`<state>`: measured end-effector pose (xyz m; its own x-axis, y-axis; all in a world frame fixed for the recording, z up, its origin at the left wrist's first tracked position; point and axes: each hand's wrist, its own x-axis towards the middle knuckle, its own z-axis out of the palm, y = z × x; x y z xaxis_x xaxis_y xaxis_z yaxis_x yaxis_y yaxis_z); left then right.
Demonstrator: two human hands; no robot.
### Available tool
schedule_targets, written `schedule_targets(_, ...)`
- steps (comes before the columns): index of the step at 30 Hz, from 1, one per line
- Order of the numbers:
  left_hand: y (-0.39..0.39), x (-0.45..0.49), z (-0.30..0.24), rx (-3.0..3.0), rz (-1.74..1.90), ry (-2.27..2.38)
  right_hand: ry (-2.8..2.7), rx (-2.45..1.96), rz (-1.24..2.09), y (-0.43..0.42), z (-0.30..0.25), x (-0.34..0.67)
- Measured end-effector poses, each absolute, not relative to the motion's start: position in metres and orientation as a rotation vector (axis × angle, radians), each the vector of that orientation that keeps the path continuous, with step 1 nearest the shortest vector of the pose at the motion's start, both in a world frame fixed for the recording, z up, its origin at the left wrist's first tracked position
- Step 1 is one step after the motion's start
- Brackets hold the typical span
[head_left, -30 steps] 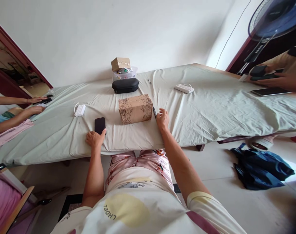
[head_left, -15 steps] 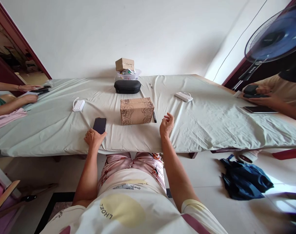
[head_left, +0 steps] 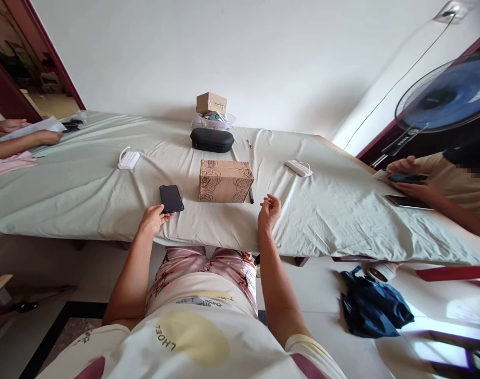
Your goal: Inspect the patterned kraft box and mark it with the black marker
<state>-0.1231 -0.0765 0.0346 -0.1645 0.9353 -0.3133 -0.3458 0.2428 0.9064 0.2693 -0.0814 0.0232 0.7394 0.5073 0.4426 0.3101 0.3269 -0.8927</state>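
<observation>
My left hand (head_left: 151, 219) grips a dark smartphone (head_left: 171, 198) by its near edge, thumb on top and fingers underneath. The phone is slightly tilted, its screen dark. Beside the marker, my right hand (head_left: 269, 213) rests on the cloth, fingers loosely curled and a little apart, with nothing seen in them. Between my hands and farther back stands a cardboard box (head_left: 226, 181) with black scribbled loops. A black marker (head_left: 251, 196) lies against the box's right side, just left of my right fingertips.
A black zip case (head_left: 212, 140) lies behind the box; beyond it, a clear plastic tub (head_left: 226, 124) carries a small carton (head_left: 211, 103). White corded blocks (head_left: 129, 160) (head_left: 299, 168) lie left and right. People sit at both ends; a fan (head_left: 445, 97) stands right.
My left hand has turned the phone and lifted its near edge, shifting it slightly right. My right hand stays near the marker, fingers a bit more curled. The camera view has tilted.
</observation>
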Motion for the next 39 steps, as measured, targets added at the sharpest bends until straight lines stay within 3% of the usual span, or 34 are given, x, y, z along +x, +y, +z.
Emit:
schedule_targets(9,-0.08,-0.12,0.025,0.759,1.306,1.152,-0.831,-1.234,0.252,-0.107,0.023,0.252)
schedule_targets(17,-0.107,-0.093,0.018,0.989,1.414,0.954,-1.145,-1.161,0.767,-0.144,0.013,0.195)
schedule_targets(26,-0.134,-0.034,0.024,1.174,1.275,0.746,-1.412,-0.99,1.099,-0.157,0.01,0.166)
schedule_targets(39,-0.144,-0.023,0.037,1.22,1.252,0.778,-1.292,-0.994,1.057,-0.159,0.005,0.167)
